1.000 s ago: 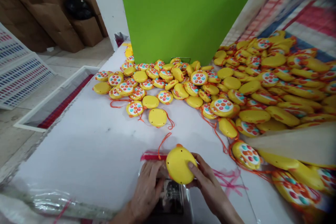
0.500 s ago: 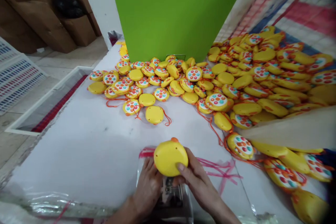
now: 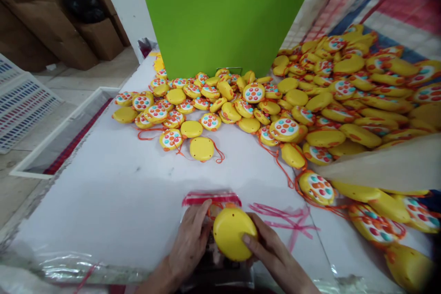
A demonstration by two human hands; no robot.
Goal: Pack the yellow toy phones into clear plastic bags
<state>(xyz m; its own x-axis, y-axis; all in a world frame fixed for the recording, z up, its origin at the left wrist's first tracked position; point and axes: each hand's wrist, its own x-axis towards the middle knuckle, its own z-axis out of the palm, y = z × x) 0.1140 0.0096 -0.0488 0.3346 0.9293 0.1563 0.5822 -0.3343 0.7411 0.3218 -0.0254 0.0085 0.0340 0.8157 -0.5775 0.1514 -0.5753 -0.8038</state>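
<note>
A yellow round toy (image 3: 234,233), its plain back facing up, is held in my right hand (image 3: 272,250), thumb on top and fingers underneath. My left hand (image 3: 189,241) is at the toy's left side, its fingers closed by an orange cord (image 3: 214,211). Below both hands lies a clear plastic bag with a pink-red strip (image 3: 193,198) at its top edge. Two more toys rest farther up the table, one back-up (image 3: 201,149) and one showing its coloured dots (image 3: 171,139).
Many yellow toys (image 3: 320,138) are heaped on the right and across the back of the white table (image 3: 103,193). Behind them stands a green panel (image 3: 223,14). Pink tape strips (image 3: 289,220) mark the table. Left are a white crate (image 3: 27,101) and cardboard boxes (image 3: 48,27).
The held toy has come down and slightly right with my right hand. My left hand has risen slightly, its thumb and fingers now by the orange cord, and more of the bag's strip shows.
</note>
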